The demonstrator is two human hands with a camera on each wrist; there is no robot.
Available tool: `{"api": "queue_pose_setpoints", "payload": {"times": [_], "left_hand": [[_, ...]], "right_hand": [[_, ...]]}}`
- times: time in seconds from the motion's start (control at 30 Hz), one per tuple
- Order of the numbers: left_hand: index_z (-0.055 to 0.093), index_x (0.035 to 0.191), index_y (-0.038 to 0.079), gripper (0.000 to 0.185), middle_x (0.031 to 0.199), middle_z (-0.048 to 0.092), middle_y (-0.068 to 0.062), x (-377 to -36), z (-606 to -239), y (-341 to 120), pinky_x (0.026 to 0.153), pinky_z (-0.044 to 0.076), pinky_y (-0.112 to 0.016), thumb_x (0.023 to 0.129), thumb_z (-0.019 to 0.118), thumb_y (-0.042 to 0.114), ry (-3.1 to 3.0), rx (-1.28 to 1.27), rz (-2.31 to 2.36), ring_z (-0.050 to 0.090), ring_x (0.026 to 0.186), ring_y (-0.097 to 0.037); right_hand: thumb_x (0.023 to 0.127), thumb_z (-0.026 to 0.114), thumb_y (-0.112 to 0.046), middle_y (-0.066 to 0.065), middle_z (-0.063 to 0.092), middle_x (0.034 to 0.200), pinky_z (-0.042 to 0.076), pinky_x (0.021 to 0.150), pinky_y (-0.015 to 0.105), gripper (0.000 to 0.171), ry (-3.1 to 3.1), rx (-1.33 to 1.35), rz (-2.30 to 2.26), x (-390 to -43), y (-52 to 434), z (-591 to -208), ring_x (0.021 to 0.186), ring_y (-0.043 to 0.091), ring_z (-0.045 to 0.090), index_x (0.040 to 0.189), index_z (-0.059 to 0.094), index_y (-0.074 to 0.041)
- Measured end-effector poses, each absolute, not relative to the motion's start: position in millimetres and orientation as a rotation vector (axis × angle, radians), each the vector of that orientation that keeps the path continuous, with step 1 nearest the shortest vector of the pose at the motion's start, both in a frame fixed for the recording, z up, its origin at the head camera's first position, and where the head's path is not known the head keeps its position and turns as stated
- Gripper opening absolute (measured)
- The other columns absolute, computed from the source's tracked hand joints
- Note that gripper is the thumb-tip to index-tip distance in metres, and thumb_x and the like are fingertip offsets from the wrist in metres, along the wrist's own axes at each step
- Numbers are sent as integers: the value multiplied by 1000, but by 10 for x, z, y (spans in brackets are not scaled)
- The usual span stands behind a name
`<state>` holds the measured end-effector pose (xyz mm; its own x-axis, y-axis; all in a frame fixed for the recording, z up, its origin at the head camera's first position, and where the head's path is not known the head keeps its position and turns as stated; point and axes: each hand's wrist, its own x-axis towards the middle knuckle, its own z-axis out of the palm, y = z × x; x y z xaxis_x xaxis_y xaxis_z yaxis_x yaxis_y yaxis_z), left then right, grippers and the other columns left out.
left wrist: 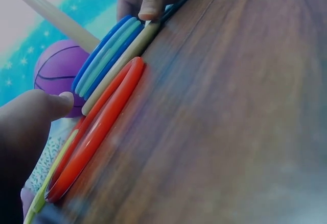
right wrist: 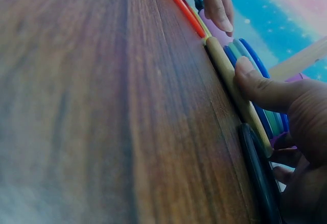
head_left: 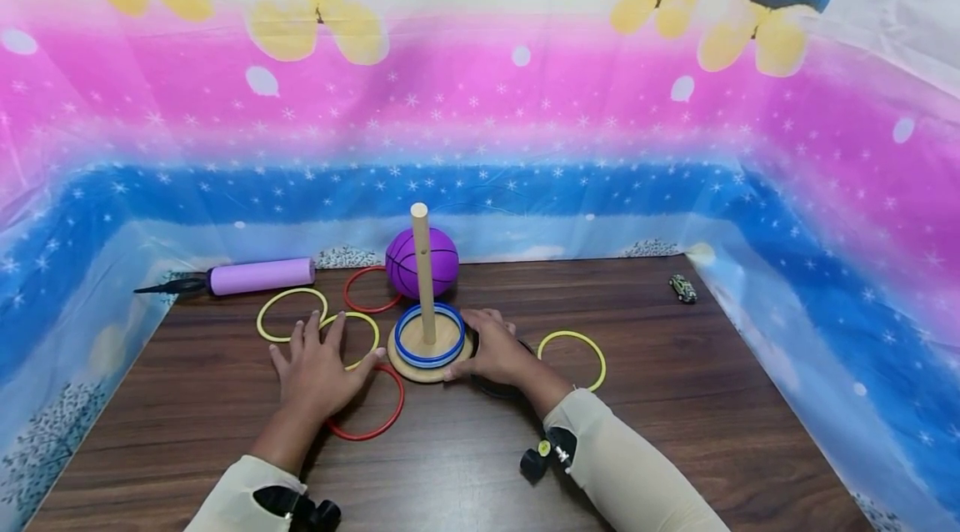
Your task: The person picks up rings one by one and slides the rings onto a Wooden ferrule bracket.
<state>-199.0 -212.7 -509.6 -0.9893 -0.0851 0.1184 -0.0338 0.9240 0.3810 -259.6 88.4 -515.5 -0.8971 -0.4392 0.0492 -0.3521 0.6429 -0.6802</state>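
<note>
Fingers (head_left: 491, 323) of the right hand (head_left: 497, 351) rest on the wooden base (head_left: 420, 367).

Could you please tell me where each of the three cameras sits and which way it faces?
Head: looks forward and down at the table; both hands and sleeves show, left hand, right hand.
Left wrist: low over the tabletop, facing the red ring and wooden base; a left fingertip shows.
Right wrist: low, facing the base; right thumb on its rim.
Shared: blue rings, peg.
</note>
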Motion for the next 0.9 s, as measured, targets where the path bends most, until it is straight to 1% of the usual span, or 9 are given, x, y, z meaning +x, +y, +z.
{"api": "queue_pose_setpoints", "payload": {"times": [0.17, 0.33, 0.4, 0.53, 0.7, 0.8, 0.9], "left_hand": [[46, 164, 7, 99, 174, 25, -34, -1862, -5110, -2111, 120, 6, -93, 97, 62, 78, -2937, 22, -559, 20, 161, -62], [50, 163, 12, 94, 168, 37, -29, -1704, -5125, -2139, 119, 9, -93, 96, 67, 76, -2897, -80, -573, 28, 157, -59], [52, 163, 14, 93, 166, 41, -27, -1650, -5122, -2155, 119, 9, -92, 95, 68, 76, -2896, -93, -563, 32, 155, -58], [54, 162, 18, 93, 160, 49, -27, -1553, -5096, -2175, 120, 11, -91, 93, 67, 79, -2929, -83, -501, 40, 148, -61], [57, 160, 20, 94, 149, 59, -28, -1438, -5065, -2207, 119, 20, -88, 92, 66, 83, -2936, -108, -442, 51, 139, -58], [58, 159, 21, 92, 145, 62, -27, -1384, -5039, -2220, 119, 24, -86, 91, 68, 82, -2903, -132, -427, 53, 137, -55], [58, 159, 21, 93, 147, 59, -27, -1348, -5021, -2227, 119, 23, -86, 89, 70, 81, -2881, -137, -420, 51, 138, -54]], "right_hand": [[75, 103, -41, 12, 53, 168, 22, 126, 70, 109, 2729, -647, -1097, -2573, 890, -5169, 160, 37, 36, 165, 49, -11], [74, 104, -40, 12, 55, 166, 21, 125, 70, 108, 2720, -646, -1114, -2562, 894, -5153, 159, 38, 36, 164, 51, -11], [74, 104, -40, 11, 56, 165, 21, 124, 70, 108, 2717, -655, -1120, -2565, 894, -5152, 158, 38, 36, 164, 52, -13], [73, 105, -39, 10, 57, 165, 20, 123, 71, 106, 2708, -664, -1134, -2566, 897, -5160, 158, 38, 36, 163, 54, -16], [72, 105, -39, 10, 56, 165, 18, 123, 72, 106, 2717, -655, -1134, -2585, 914, -5162, 159, 39, 35, 162, 55, -14], [72, 105, -38, 11, 56, 165, 18, 123, 71, 106, 2722, -655, -1122, -2607, 915, -5144, 159, 40, 34, 162, 54, -14], [72, 105, -39, 11, 56, 165, 18, 124, 70, 107, 2720, -654, -1111, -2608, 905, -5134, 160, 39, 33, 163, 54, -14]]}}
